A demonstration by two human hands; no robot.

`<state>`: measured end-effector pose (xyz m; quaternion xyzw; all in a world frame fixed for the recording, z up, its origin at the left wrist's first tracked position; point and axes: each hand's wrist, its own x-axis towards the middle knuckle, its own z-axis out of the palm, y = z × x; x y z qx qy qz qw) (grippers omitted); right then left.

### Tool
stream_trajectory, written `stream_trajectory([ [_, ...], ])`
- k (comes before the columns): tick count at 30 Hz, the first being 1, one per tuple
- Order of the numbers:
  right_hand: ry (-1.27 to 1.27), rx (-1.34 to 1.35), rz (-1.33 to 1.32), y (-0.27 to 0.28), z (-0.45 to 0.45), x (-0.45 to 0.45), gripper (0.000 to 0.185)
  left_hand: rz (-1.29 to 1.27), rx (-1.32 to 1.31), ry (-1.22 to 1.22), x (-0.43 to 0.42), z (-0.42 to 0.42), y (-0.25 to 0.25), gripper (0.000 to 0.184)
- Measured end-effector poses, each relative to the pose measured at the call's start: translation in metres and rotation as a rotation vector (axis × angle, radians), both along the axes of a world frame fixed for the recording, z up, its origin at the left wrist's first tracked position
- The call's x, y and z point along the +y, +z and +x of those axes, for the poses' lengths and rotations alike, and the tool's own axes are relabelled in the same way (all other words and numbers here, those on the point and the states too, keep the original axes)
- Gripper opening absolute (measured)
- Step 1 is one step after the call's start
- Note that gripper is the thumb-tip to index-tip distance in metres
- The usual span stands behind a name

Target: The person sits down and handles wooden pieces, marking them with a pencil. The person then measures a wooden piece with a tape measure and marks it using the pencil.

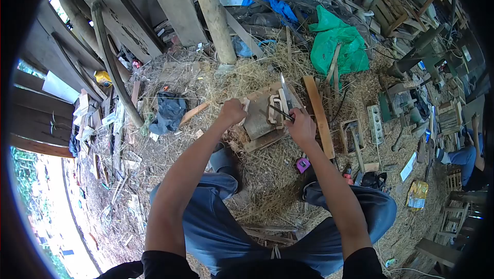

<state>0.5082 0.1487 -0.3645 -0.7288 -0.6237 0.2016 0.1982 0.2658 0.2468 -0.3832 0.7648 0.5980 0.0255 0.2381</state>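
Note:
My left hand [233,112] is closed in a fist over the left side of a low wooden board [257,122]. A small pale sliver, perhaps wood, shows at its fingers. My right hand [302,126] grips a thin dark rod-like tool [280,113], whose tip points left across the board. Under the tool lies a pale wooden piece with a looped, handle-like outline [272,110]. Beside it is a pointed metal blade [284,86], aimed away from me. Its lower end is partly hidden near my right hand.
A long reddish plank [319,117] lies right of the board. Nearby are a purple tape measure [303,164], a wooden frame [352,137] and a power strip [375,124]. A green plastic sheet [339,47] and a post [213,16] stand beyond. Another person [465,158] sits far right.

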Motion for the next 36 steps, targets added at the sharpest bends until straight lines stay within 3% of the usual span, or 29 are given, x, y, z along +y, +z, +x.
stream_trajectory([
  [2,-0.012,-0.015,-0.025,0.001,-0.003,0.002,0.033,-0.229,-0.132,0.059,0.004,0.002,0.023,0.033],
  [3,-0.023,-0.032,-0.051,0.001,-0.004,0.002,0.031,-0.228,-0.129,0.058,0.007,-0.001,0.018,0.033],
  [5,-0.033,-0.049,-0.063,0.003,-0.007,0.002,0.03,-0.413,-0.551,0.219,0.013,-0.007,0.011,0.026],
  [11,-0.097,-0.041,-0.083,0.021,-0.016,0.001,0.031,-0.503,-0.789,0.347,0.003,0.0,0.05,0.033],
  [14,-0.161,0.074,-0.032,0.024,-0.018,-0.001,0.032,-0.534,-0.81,0.277,0.005,-0.003,0.057,0.032],
  [16,-0.181,0.162,0.048,0.027,-0.015,0.004,0.034,-0.512,-0.89,0.31,0.001,0.001,0.069,0.031],
  [20,-0.28,0.438,-0.055,0.033,-0.002,0.026,0.038,-0.479,-1.049,0.253,0.0,0.001,0.102,0.031],
  [23,-0.317,0.535,-0.01,0.07,0.007,0.036,0.036,-0.438,-1.13,0.295,-0.01,0.007,0.143,0.034],
  [25,-0.193,0.711,-0.044,0.109,0.019,0.04,0.038,-0.433,-1.183,0.294,-0.024,0.012,0.177,0.035],
  [26,-0.156,0.851,-0.072,0.148,0.015,0.031,0.027,-0.434,-1.223,0.306,-0.033,0.015,0.19,0.036],
  [27,-0.155,0.839,-0.061,0.167,0.019,0.024,0.027,-0.43,-1.236,0.295,-0.041,0.018,0.199,0.036],
  [29,0.004,1.057,-0.086,0.189,0.025,0.014,0.019,-0.411,-1.393,0.19,-0.055,0.019,0.213,0.039],
  [34,-0.04,1.202,-0.01,0.216,0.02,-0.02,0.039,-0.298,-1.453,0.117,-0.078,0.038,0.226,0.038],
  [36,-0.053,1.197,0.037,0.222,0.009,-0.026,0.037,-0.26,-1.438,0.058,-0.081,0.042,0.23,0.039],
])
